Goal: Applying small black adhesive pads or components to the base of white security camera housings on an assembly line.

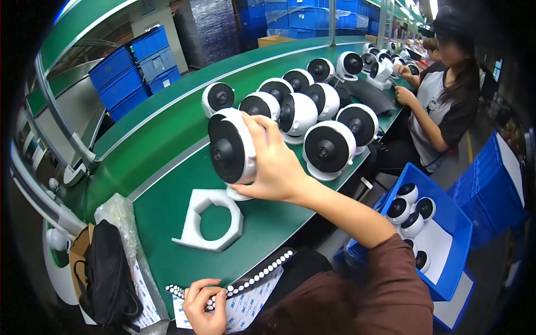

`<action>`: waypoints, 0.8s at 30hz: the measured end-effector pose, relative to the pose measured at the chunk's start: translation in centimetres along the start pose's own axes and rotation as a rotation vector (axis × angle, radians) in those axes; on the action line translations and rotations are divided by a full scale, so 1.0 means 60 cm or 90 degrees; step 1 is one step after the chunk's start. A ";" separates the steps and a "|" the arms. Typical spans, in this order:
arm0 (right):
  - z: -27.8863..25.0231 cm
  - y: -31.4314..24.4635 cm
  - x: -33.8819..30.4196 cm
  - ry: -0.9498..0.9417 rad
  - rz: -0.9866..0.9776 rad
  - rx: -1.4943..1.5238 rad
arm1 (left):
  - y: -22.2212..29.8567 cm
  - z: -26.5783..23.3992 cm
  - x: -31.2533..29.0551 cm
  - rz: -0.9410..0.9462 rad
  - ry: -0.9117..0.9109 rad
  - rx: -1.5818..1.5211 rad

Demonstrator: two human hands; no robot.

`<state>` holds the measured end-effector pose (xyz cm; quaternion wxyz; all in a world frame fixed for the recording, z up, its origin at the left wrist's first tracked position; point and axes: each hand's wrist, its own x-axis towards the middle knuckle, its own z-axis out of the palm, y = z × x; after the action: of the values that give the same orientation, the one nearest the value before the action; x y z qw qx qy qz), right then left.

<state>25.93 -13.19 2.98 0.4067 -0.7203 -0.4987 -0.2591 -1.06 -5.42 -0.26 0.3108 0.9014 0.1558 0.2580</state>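
Head view: I count nine round camera units standing in a cluster (312,111) on the green belt (167,139), plus one more in my right hand (276,162). Further units sit at the far end of the belt, too small to count. Each unit is a smooth white plastic ball with a flat glossy black disc face and a small centre lens, standing on a short white foot.

My right hand reaches forward from the lower right with the forearm extended. Its fingers wrap the back of the held camera unit (231,146), which is lifted clear of the belt, black face turned to my left. Directly below it lies one white holder (209,220), an angular ring of matte plastic with an open centre, flat on the belt.

My left hand (205,306) is at the lower edge, fingers curled and pinching at a black strip of small white round pads (251,276). There is one strip in view, carrying two rows of pads and lying over white backing sheets (245,310).

One black bag (109,273) rests at the near left beside crumpled clear plastic wrap (120,215). One blue bin (446,251) at my right holds about seven more units. One other person (444,100) works at the far right of the belt.
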 end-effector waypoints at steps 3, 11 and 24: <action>0.011 0.032 -0.038 0.036 0.006 0.003 | -0.006 0.003 0.002 0.013 0.002 0.007; -0.031 0.014 0.028 -0.269 0.291 0.222 | -0.027 0.034 0.018 -0.072 0.114 -0.011; 0.116 -0.075 0.198 -0.947 0.154 0.080 | -0.066 0.066 0.050 -0.041 0.096 -0.018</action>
<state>25.87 -0.51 9.97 0.0286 -0.7302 -0.5730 0.3710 3.15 -3.01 -4.38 0.3188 0.8694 0.2043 0.3174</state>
